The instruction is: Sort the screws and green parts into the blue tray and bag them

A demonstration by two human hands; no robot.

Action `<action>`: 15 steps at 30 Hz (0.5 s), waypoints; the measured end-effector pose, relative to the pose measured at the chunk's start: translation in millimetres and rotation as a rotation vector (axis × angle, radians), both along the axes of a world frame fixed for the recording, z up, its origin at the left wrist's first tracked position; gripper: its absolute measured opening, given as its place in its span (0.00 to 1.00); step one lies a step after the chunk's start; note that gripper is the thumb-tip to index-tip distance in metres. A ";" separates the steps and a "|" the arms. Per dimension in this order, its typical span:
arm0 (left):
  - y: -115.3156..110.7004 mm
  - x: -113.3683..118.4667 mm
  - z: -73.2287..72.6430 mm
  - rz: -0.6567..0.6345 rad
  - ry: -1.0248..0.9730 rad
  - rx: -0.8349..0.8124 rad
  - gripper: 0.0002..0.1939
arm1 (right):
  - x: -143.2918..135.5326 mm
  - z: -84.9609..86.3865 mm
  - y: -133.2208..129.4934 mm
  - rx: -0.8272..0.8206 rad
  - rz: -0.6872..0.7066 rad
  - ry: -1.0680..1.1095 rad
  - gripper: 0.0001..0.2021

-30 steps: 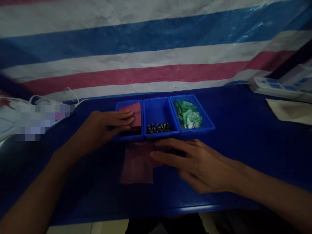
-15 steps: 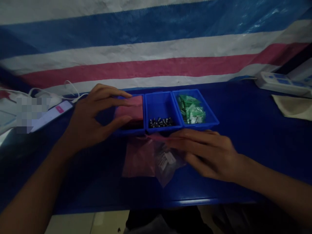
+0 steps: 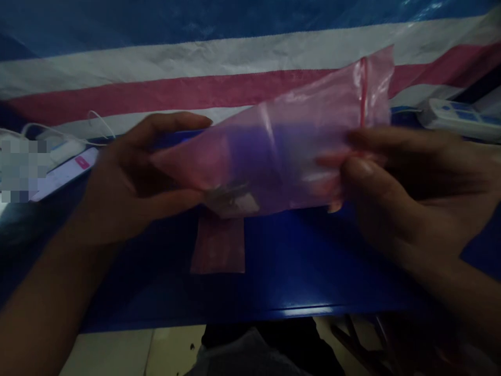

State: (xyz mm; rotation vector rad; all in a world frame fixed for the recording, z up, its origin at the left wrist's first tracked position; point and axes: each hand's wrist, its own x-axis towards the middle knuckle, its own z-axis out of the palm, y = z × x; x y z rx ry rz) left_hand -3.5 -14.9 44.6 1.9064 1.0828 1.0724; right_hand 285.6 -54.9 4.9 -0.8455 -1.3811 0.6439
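pink bag [image 3: 285,141], pale contents [image 3: 246,202] inside, is off the worktop [image 3: 305,266]: right hand [image 3: 422,193] pinches it beside the red seal [image 3: 364,94]; left hand [image 3: 121,183] curves round its other end, grip too blurred to tell. second bag [image 3: 219,248] lies flat, untouched, toward the worktop's front edge.

The frame is dim and its colours muted, darkest toward the lower right. White glare streaks the translucent pink plastic zip bag [image 3: 285,151] near its upper-right end, and 1 thin glint runs along the glossy dark-blue tabletop [image 3: 289,271] at lower centre. The bare right hand [image 3: 426,193] is smeared by blur; the bare left hand [image 3: 133,177] sits largely in shadow. A blocky grey-blue pixel mosaic [image 3: 23,172] masks part of the left edge.
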 end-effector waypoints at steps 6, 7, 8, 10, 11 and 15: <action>3.1 10.2 -8.7 -0.015 -0.068 -0.152 0.26 | 1.4 -1.0 12.2 -0.036 0.030 0.123 0.27; 1.3 12.3 -9.7 -0.064 -0.062 -0.199 0.30 | 1.6 -1.7 13.4 -0.045 0.063 0.145 0.25; -1.1 14.0 -10.1 -0.108 -0.045 -0.252 0.34 | 1.1 -2.3 14.3 -0.052 0.100 0.168 0.22; -6.4 16.2 -9.4 -0.172 0.005 -0.363 0.40 | -1.6 -2.9 15.4 -0.069 0.152 0.210 0.15; -8.7 16.7 -8.8 -0.186 0.021 -0.403 0.38 | -3.6 -3.0 15.8 -0.066 0.157 0.219 0.13; -8.6 14.0 -10.2 -0.104 -0.013 -0.277 0.13 | -4.6 -3.2 15.7 0.000 0.051 0.152 0.06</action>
